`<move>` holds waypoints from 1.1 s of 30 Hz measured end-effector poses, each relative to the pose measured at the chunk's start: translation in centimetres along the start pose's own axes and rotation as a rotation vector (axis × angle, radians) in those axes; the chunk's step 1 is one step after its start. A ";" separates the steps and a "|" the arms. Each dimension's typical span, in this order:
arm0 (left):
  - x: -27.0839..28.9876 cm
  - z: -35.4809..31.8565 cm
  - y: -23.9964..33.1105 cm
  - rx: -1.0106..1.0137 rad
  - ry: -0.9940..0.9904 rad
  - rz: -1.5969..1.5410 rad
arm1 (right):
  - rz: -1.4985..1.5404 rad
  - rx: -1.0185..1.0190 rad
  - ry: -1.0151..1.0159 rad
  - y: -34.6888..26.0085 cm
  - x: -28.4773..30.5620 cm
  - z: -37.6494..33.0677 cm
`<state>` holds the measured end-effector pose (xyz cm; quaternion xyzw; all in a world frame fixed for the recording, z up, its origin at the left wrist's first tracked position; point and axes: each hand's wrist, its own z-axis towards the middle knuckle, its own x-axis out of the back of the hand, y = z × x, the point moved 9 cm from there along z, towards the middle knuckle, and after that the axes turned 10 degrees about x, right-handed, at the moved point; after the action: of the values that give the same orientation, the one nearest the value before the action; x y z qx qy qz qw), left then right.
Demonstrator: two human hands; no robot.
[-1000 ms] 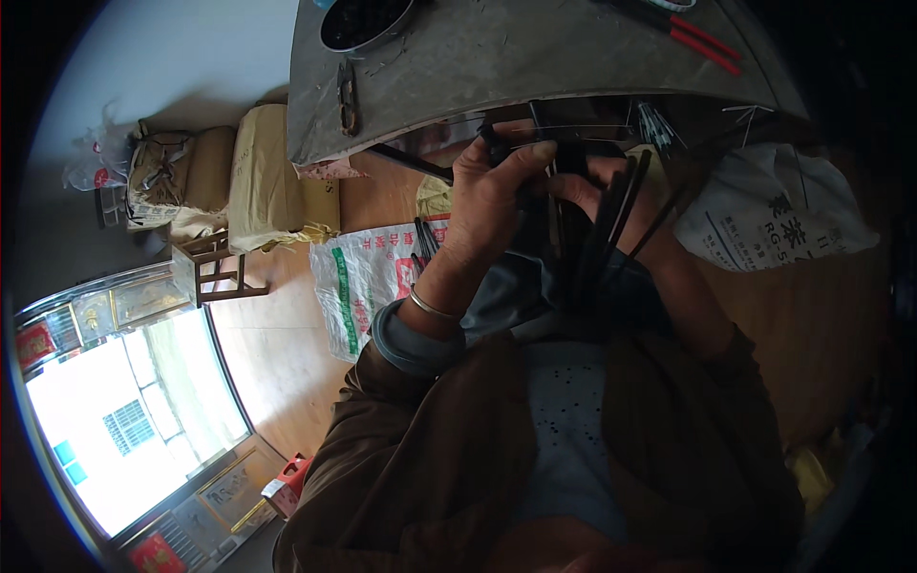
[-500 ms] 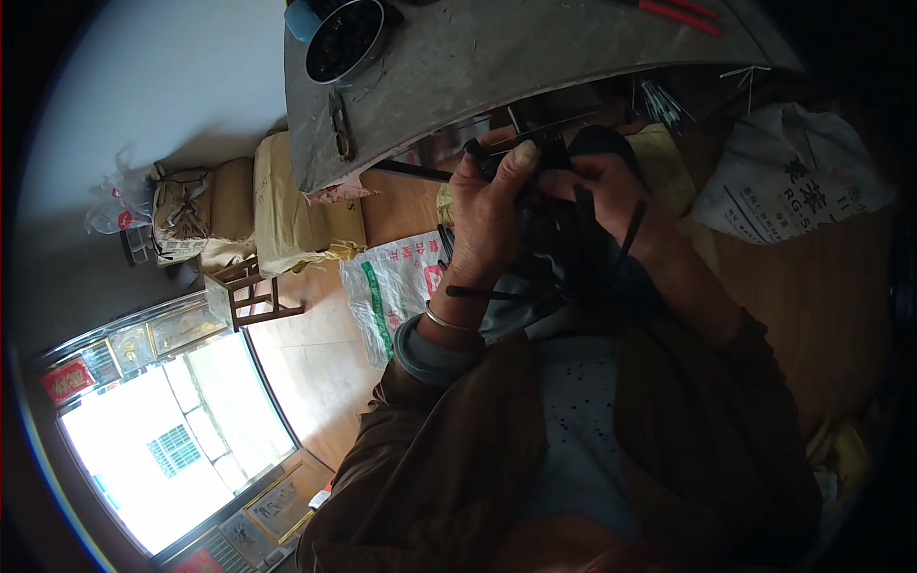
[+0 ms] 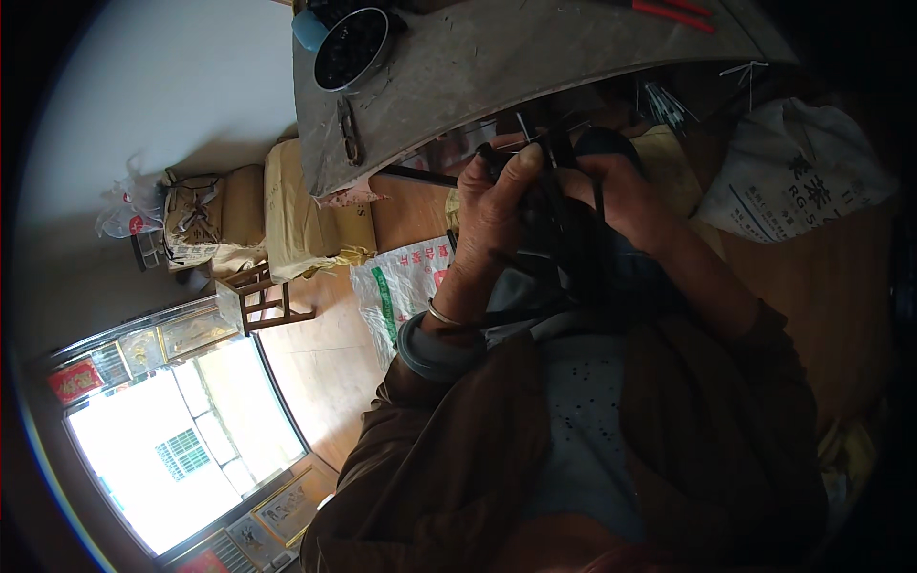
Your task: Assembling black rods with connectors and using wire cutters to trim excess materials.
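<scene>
My left hand (image 3: 492,224) and my right hand (image 3: 626,196) are closed together on a bundle of black cords (image 3: 559,220) held just below the edge of a grey worktable (image 3: 497,67). Loose black strands hang down from the bundle across my lap. A thin bangle sits on my left wrist. The fingertips of both hands are partly hidden by the cords.
On the table stand a round metal bowl of dark pieces (image 3: 351,48) and red-handled pliers (image 3: 669,11). A white printed sack (image 3: 793,186) lies to the right, another sack (image 3: 406,286) on the wooden floor. A small wooden chair (image 3: 263,296) and stacked cartons (image 3: 306,215) are at the left.
The view has shifted, so the table and my hands sit further right and lower in frame. Both hands keep working the black cords, with my left thumb now pressed on top of the bundle.
</scene>
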<state>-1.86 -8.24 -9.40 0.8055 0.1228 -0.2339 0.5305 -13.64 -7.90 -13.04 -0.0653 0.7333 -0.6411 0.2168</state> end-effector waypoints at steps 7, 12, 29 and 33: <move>-0.8 -0.3 2.2 -0.069 0.076 0.314 | 0.185 0.210 0.074 -3.7 -1.9 0.7; 3.1 1.4 3.9 -0.121 0.259 0.221 | 0.240 0.236 0.147 -3.0 -2.0 0.6; -0.6 3.7 4.3 0.041 -0.271 0.137 | 0.147 0.107 0.066 -3.4 -4.2 0.6; -0.4 3.4 4.4 0.024 -0.323 0.128 | 0.205 0.096 0.045 -3.3 -4.6 0.6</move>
<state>-1.10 -13.13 -6.76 0.7700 -0.0183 -0.3275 0.5473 -9.91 -7.28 -8.80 0.0348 0.7093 -0.6513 0.2673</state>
